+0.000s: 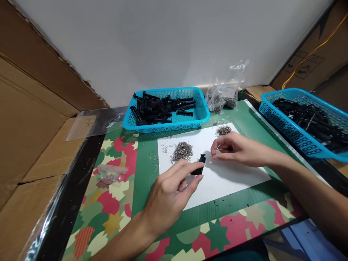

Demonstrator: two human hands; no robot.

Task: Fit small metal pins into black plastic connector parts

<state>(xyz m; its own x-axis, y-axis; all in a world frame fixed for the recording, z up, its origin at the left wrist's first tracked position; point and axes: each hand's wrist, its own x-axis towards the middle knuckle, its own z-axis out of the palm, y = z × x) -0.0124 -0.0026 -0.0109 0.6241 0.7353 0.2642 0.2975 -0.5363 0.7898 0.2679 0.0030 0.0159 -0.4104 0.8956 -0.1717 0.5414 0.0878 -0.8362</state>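
Between the thumb and fingers of my left hand (174, 192) is a small black plastic part (201, 165), tilted upright over the white paper sheet (217, 188). My right hand (236, 148) is closed in a pinch on a thin metal tool (217, 149), whose tip points left toward the black part; the two are apart. The tool looks like tweezers, but most of it is hidden by the fingers. Close behind my left hand lies a pile of small metal springs or clips (182, 151). A smaller metal pile (224, 130) sits just beyond my right hand.
A blue basket (165, 127) of black plastic parts stands at the back, another blue basket (296, 134) at right. Clear bags (224, 96) of metal pieces lean near the wall. A small plastic bag (111, 173) lies at left on the patterned mat. Cardboard (35, 119) borders the left side.
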